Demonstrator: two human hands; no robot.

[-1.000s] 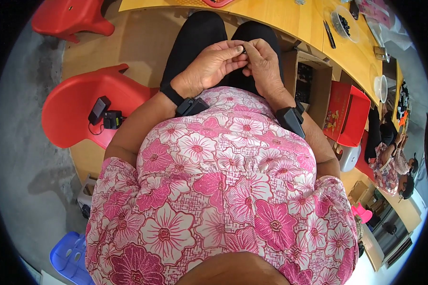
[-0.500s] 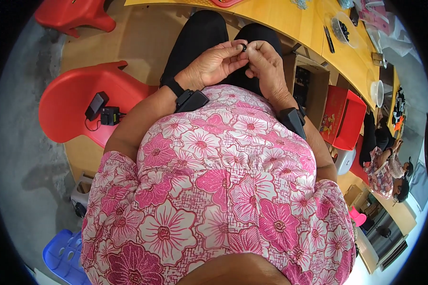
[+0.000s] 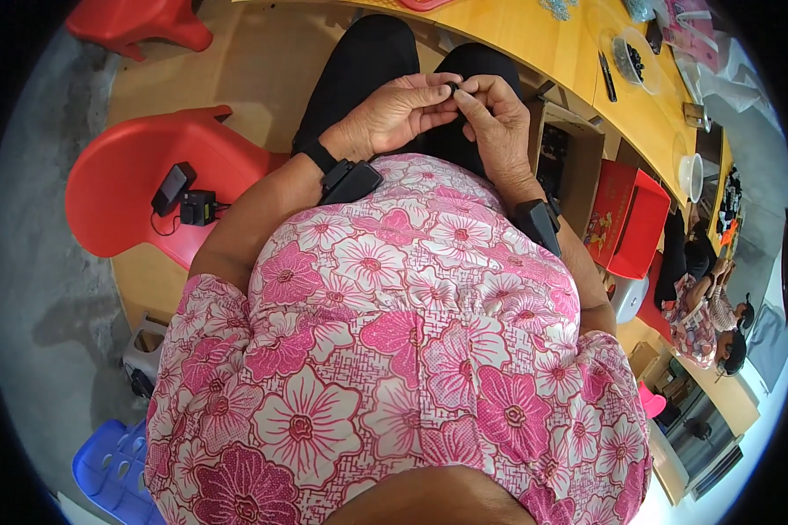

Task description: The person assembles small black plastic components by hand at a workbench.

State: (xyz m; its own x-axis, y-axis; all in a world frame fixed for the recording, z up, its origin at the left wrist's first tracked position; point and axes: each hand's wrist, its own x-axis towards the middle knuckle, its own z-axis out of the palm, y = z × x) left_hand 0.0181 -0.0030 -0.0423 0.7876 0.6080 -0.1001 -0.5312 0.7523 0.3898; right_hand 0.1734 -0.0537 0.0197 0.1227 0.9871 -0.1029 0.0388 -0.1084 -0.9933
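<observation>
- Together, the two hands meet in front of the body, above the lap, with a small black piece between their fingertips
- Left hand: thumb and forefinger pinched on the piece, other fingers loosely curled
- Right hand: thumb and forefinger drawn close together at the piece; cannot tell whether they grip it too
- Just beneath the hands, dark trousers
- Behind each hand, a black strapped device, one on the left forearm, one on the right forearm
- Beyond the hands and to their right, a yellow table, with a slim black tool beside a clear bowl of black bits
- Right of the right hand, a cardboard box, then a red box
- Well left of the left hand, a red chair bearing two small black gadgets
</observation>
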